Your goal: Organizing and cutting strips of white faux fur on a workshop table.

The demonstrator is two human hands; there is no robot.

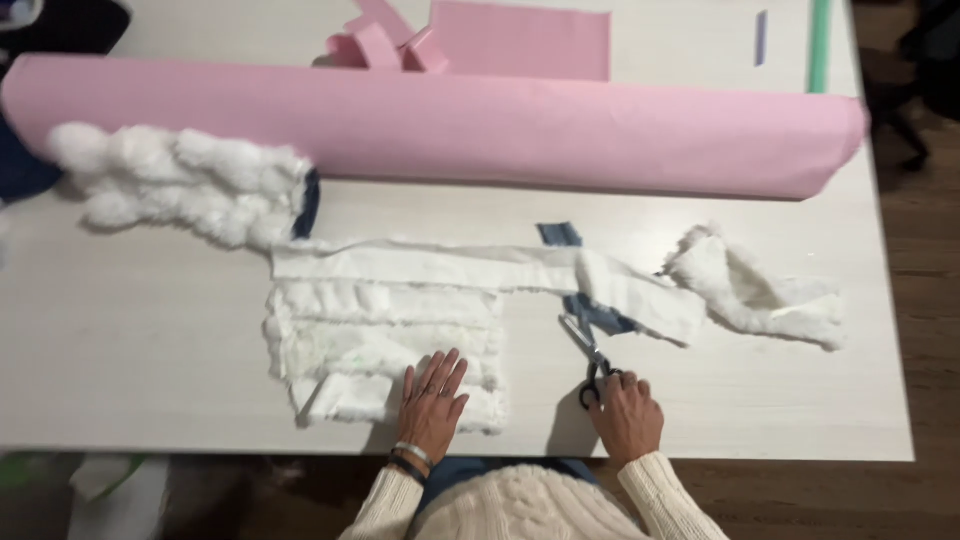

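My left hand [432,400] lies flat, fingers spread, on the near edge of a stack of white furry fabric pieces [370,345] on the pale table [150,340]. My right hand [625,410] grips the black handles of a pair of scissors [590,355], whose blades point away toward a long white fabric strip [480,268] and a blue denim scrap [598,312] beneath it. Both wrists wear cream knit sleeves; the left one has bracelets.
A long pink fabric roll [450,125] lies across the far table. White fluffy fur [180,180] sits at the left, and another fur piece [760,290] at the right. Pink offcuts [520,40] and a green stick [820,45] lie at the back.
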